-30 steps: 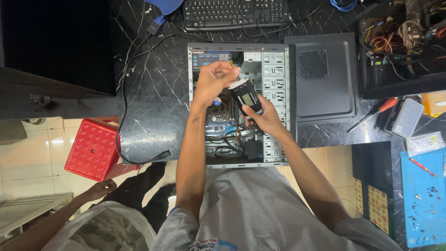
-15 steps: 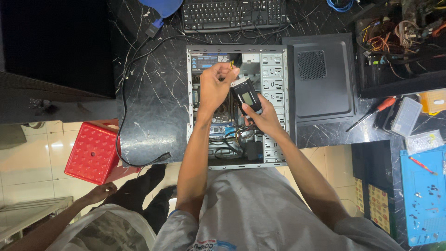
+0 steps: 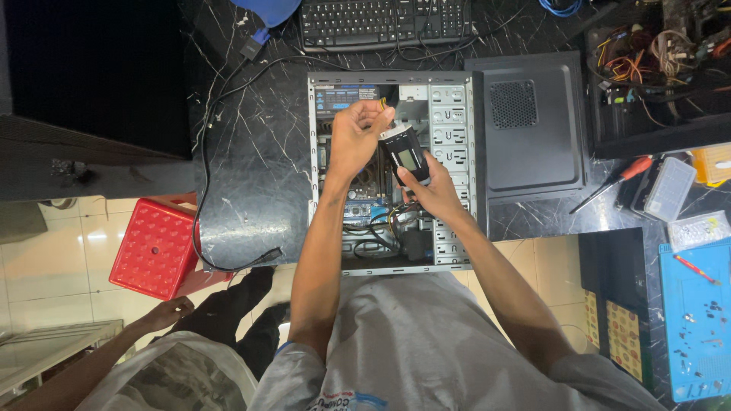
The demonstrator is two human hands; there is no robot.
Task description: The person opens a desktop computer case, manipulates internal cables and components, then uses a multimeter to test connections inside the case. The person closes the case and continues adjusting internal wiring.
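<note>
On the dark marble-patterned table (image 3: 251,152) lies an open computer case (image 3: 392,171), its side off and its inside facing up. Just right of it rests the removed black side panel (image 3: 533,129), touching or nearly touching the case edge. Beyond the case, at the far edge of the table, sits a black keyboard (image 3: 384,21). A black cable (image 3: 221,152) loops down the bare table to the left of the case and ends near the table's near edge. Farther right are a red-handled screwdriver (image 3: 613,183), a clear plastic parts box (image 3: 670,188) and a blue work mat (image 3: 697,320) with small parts on it. A red plastic stool (image 3: 156,247) stands on the tiled floor at the left, and another person's hand (image 3: 171,312) shows low beside it.

Over the middle of the case, the right hand (image 3: 438,190) grips a small black boxy component (image 3: 405,154) with a pale label, held from below and tilted, above the motherboard. The left hand (image 3: 358,137) is closed, its fingertips pinching at the top end of that component, near yellow wires; what exactly it pinches cannot be told. Both forearms reach in from the near side, crossing over the case's lower half and hiding the cables there.

The case walls fence the hands on left and right; drive bays crowd the right wall. Open table lies to the left of the case.
</note>
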